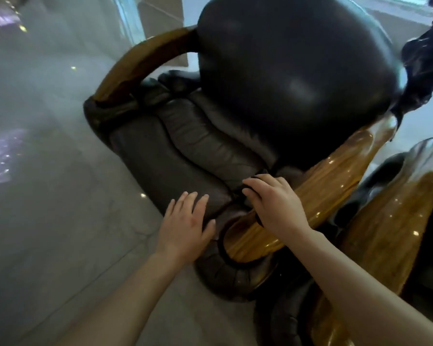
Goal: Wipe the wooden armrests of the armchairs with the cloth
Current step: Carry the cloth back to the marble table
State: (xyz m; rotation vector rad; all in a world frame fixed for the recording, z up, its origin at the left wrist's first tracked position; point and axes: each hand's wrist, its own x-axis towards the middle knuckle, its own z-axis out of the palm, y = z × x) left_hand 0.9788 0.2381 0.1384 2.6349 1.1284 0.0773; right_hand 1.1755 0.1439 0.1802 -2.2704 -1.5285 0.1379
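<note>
A dark leather armchair (285, 71) fills the middle of the view, seen from above. Its near glossy wooden armrest (330, 181) runs from lower centre up to the right. My right hand (273, 203) presses a dark cloth (249, 189) against the inner side of that armrest; only the cloth's edges show under the fingers. My left hand (185, 226) lies flat with fingers apart on the front of the leather seat cushion (180, 156). The far wooden armrest (145, 61) curves at upper left. A second chair's wooden armrest (395, 221) stands at the right.
Glossy pale tiled floor (48, 196) spreads to the left and front, with light reflections. Dark hair (428, 61) hangs into the view at upper right. A bright window or glass wall (398, 11) lies behind the chairs.
</note>
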